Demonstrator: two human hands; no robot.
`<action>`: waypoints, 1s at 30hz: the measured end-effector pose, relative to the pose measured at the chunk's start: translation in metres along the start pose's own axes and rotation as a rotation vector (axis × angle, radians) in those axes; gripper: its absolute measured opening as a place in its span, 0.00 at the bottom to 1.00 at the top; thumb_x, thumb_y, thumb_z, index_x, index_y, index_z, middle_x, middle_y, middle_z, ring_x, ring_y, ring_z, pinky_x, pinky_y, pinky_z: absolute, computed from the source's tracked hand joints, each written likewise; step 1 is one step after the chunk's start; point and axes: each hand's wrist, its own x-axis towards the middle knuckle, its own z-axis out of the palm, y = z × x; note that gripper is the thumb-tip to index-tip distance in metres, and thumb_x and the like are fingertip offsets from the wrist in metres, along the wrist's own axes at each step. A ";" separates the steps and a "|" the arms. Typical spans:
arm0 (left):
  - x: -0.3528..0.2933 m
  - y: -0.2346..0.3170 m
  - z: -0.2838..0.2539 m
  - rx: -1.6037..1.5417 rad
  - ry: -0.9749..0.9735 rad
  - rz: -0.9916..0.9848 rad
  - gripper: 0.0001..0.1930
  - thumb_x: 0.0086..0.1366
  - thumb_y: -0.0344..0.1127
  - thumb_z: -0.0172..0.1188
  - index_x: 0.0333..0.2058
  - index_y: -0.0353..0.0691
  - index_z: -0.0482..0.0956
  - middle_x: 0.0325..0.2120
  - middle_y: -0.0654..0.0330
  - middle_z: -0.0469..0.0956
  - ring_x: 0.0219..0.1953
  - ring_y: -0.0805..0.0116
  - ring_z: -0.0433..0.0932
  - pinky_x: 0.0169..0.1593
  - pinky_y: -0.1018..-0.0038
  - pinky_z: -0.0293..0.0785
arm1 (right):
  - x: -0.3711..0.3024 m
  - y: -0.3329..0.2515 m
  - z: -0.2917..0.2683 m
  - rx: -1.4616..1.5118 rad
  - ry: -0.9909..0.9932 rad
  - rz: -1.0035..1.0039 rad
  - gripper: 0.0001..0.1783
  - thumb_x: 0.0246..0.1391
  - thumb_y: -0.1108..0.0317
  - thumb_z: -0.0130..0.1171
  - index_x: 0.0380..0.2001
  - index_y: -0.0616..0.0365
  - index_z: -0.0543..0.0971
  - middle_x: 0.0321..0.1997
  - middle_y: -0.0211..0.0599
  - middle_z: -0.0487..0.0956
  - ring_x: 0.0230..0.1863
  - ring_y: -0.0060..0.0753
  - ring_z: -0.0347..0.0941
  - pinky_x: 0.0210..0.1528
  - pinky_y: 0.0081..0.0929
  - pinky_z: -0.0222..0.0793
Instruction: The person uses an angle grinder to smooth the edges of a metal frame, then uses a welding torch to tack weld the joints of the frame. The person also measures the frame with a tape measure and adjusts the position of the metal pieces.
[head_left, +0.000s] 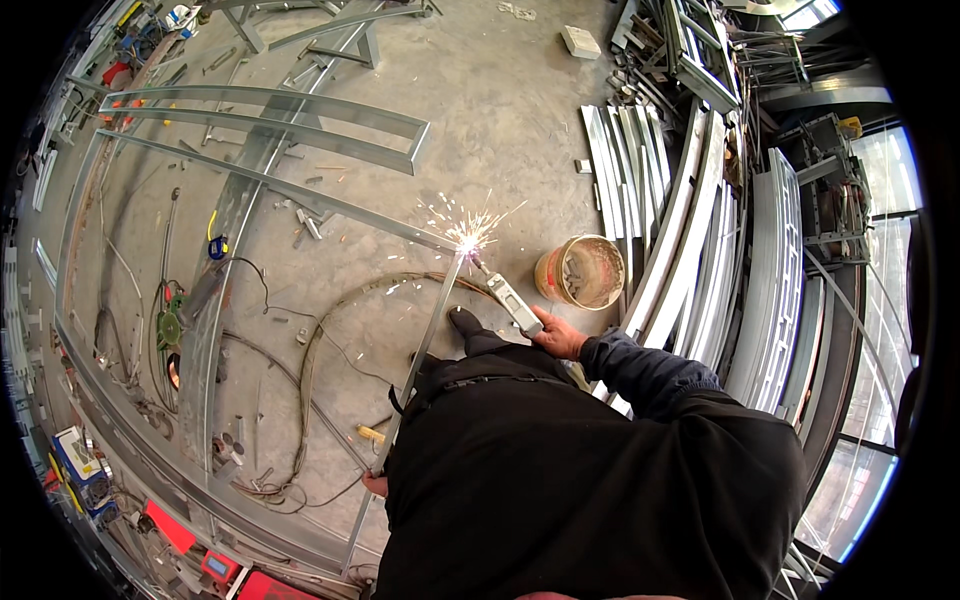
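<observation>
My right hand (562, 336) is closed around the grey grip of a handheld welding gun (513, 304). Its nozzle meets the far right corner of a large metal frame (350, 212), where a bright point throws sparks (470, 235) outward. The glare hides the joint itself. Down at the near left, my left hand (375, 485) grips the frame's right-hand bar; only a few fingers show beside my dark clothing. A thick hose (312, 365) curves across the floor from the gun's side.
Right of the gun stands a round bucket (580, 272) with small pieces inside. Long metal profiles (690, 230) are stacked farther right. A narrow rectangular frame (415, 150) lies beyond the corner. At left are a tape measure (218, 247) and a green tool (170, 325).
</observation>
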 end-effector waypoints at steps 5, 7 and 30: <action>0.001 0.001 0.000 -0.018 -0.041 -0.046 0.15 0.67 0.45 0.54 0.40 0.37 0.72 0.39 0.55 0.71 0.42 0.57 0.71 0.49 0.57 0.72 | 0.000 0.004 0.001 -0.019 0.013 -0.039 0.33 0.64 0.66 0.55 0.71 0.55 0.63 0.60 0.46 0.78 0.61 0.36 0.74 0.64 0.31 0.69; 0.003 0.003 -0.001 -0.025 -0.061 -0.061 0.16 0.67 0.45 0.54 0.41 0.36 0.72 0.39 0.54 0.71 0.43 0.56 0.72 0.50 0.56 0.72 | -0.001 0.000 0.001 -0.021 0.020 -0.031 0.33 0.64 0.66 0.55 0.72 0.55 0.63 0.60 0.46 0.78 0.62 0.37 0.74 0.64 0.31 0.69; 0.000 -0.008 0.007 -0.011 0.066 0.137 0.16 0.67 0.44 0.52 0.40 0.34 0.70 0.39 0.53 0.70 0.41 0.55 0.72 0.50 0.55 0.73 | -0.003 -0.013 0.000 -0.031 0.009 -0.009 0.33 0.68 0.63 0.57 0.72 0.55 0.63 0.61 0.42 0.78 0.61 0.31 0.73 0.64 0.29 0.68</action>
